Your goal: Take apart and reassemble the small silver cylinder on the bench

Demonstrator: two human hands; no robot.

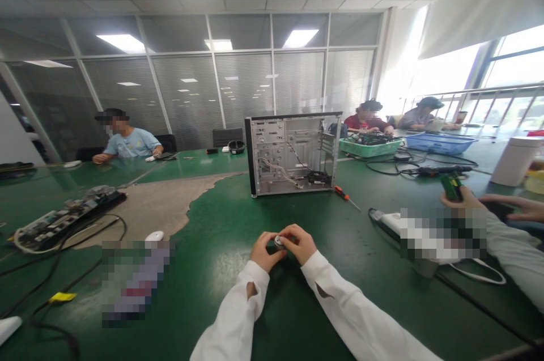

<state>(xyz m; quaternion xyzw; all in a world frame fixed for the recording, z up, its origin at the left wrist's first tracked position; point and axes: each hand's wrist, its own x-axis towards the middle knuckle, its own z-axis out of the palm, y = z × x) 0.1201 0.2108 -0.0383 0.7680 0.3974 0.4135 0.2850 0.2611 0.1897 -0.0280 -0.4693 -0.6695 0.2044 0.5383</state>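
Between the fingertips of both hands is a small round silvery part (278, 241), too small to identify. My left hand (263, 252) pinches it from the left, thumb and forefinger curled about it. From the other side, my right hand (301, 243) has its fingers closed on the same piece. Both white sleeves reach up from the lower edge. Beyond the hands, an open computer case (293, 154) stands upright on the green table (229, 211), with loose wires and a black part inside. An orange-handled screwdriver (347, 199) lies by its right corner.
Left are a power strip (70, 216), black cables, a white mouse (154, 236) and a blurred purple item (142, 281). At right a co-worker's hand (465, 199) holds a green circuit board (451, 186). Green (369, 148) and blue (442, 144) baskets stand farther back; other people sit around.
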